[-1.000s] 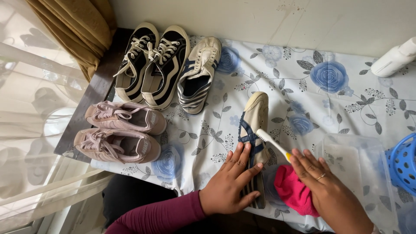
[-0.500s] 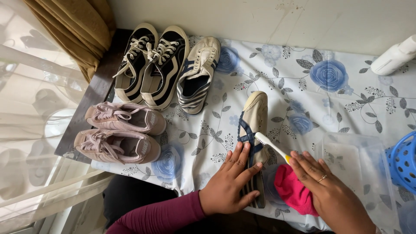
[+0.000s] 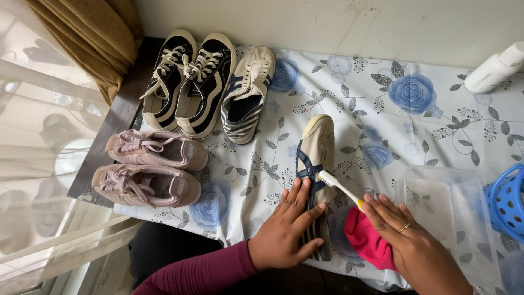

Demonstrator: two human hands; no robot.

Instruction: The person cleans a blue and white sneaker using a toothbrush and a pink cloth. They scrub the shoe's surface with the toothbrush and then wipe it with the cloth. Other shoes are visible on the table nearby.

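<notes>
Crowding the cream shoe (image 3: pixel 318 158) under flat spread left fingers (image 3: pixel 297 199) and toothbrush (image 3: pixel 341 188)-pinching right fingers (image 3: pixel 385 210): pink cloth (image 3: pixel 368 243), clear tub (image 3: pixel 445 210).

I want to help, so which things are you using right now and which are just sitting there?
In use: cream sneaker with navy stripes under the left hand; white toothbrush and pink cloth in the right hand.

Lying about: black sneakers, pink sneakers, matching striped sneaker, clear plastic tub, blue basket, white bottle.

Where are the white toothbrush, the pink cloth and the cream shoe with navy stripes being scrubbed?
white toothbrush (image 3: pixel 339 188), head view, on its handle.
pink cloth (image 3: pixel 367 242), head view, on its bunched middle.
cream shoe with navy stripes (image 3: pixel 318 143), head view, on its toe.
</notes>
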